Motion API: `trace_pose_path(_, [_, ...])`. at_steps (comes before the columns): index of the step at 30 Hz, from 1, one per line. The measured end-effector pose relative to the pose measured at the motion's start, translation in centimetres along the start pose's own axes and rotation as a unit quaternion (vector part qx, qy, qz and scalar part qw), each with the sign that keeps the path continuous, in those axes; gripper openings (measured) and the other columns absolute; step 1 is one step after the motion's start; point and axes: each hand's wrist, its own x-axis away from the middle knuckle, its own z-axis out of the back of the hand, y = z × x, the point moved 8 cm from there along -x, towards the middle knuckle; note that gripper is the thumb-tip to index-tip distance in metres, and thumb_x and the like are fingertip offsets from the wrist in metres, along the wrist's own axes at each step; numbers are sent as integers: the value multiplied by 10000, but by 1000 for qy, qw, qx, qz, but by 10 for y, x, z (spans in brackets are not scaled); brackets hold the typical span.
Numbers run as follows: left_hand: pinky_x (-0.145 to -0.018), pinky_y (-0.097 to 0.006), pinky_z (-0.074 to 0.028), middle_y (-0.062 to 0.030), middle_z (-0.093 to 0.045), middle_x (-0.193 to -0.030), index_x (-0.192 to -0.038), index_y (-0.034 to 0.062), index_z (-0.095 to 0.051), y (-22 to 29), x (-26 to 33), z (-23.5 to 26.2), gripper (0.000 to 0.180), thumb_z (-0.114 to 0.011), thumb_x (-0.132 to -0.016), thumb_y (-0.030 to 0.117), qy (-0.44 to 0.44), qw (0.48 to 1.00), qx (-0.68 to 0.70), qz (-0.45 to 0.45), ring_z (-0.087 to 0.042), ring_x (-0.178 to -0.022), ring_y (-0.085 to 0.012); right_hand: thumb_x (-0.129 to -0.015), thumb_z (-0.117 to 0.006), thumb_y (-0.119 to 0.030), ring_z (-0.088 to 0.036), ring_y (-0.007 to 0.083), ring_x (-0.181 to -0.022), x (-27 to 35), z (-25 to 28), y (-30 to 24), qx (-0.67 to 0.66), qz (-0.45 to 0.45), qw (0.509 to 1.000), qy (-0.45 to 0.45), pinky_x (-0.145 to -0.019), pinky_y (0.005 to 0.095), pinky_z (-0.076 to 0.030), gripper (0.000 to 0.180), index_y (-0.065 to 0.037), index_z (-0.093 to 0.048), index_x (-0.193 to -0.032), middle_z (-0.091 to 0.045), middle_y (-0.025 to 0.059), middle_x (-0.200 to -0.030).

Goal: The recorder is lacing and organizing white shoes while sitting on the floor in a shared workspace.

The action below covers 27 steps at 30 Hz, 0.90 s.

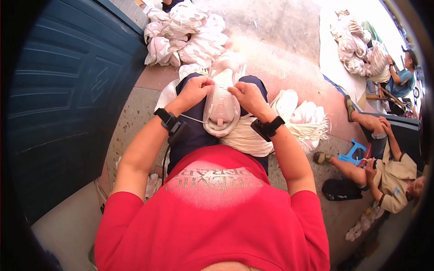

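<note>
shoe top (221, 109) white and pink, lies on the lap | left hand (195, 91) fingers pinch its top edge | right hand (247, 95) fingers pinch it too, close beside | white thread (192, 119) runs off it to the left | more tops piled (187, 31) ahead on the floor

Two hands, the left hand (195, 90) and the right hand (245, 95), work on one pale shoe upper (221, 110), and each wrist carries one black band, two in all. Two heaps of white uppers lie on the floor, one ahead (185, 31) and one far right (359, 49). Two other people sit at the right, and one blue stool (353, 153) stands there.
</note>
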Motion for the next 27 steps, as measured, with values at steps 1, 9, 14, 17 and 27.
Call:
trace_pose_path(1, [-630,-253,-447,-37,-589,-726,-867,-22,-610,-4,-3,-4,173,-602,-793,134,14,1000,-8,-7,-553,-671,-121,-825,-530,-275,-590,354,-728,-3,4,7,-59,2,997,41,-652,391,-453,285,-10,-630,-849,-601,212,-739])
trace_pose_path(9, [-598,-303,-461,-153,-601,-694,-788,-26,-620,17,-26,-23,210,-666,-691,155,39,961,-247,-121,-602,-647,-217,-834,-468,-186,-586,359,-768,0,4,21,-60,-8,988,143,-683,416,-451,241,1,-618,-807,-599,224,-771])
trace_pose_path(14, [-566,-267,-465,-126,-621,-656,-750,-21,-635,5,-30,-19,203,-699,-655,147,30,988,-145,-31,-590,-593,-156,-819,-478,-178,-587,353,-746,-4,4,12,-18,3,992,127,-682,417,-456,224,2,-611,-816,-599,215,-757])
trace_pose_path(17, [-573,-253,-460,-89,-623,-657,-759,-18,-640,2,-30,-18,199,-702,-662,143,29,993,-113,1,-568,-593,-121,-805,-488,-161,-583,350,-734,-7,5,5,33,30,989,143,-675,415,-460,199,1,-604,-797,-593,197,-764])
trace_pose_path(27, [-589,-236,-453,-71,-624,-680,-777,-13,-653,-2,-25,-16,199,-702,-670,148,36,996,-81,32,-561,-619,-103,-774,-497,-102,-571,343,-769,-10,3,-5,70,77,987,123,-682,413,-459,143,18,-574,-782,-569,199,-790])
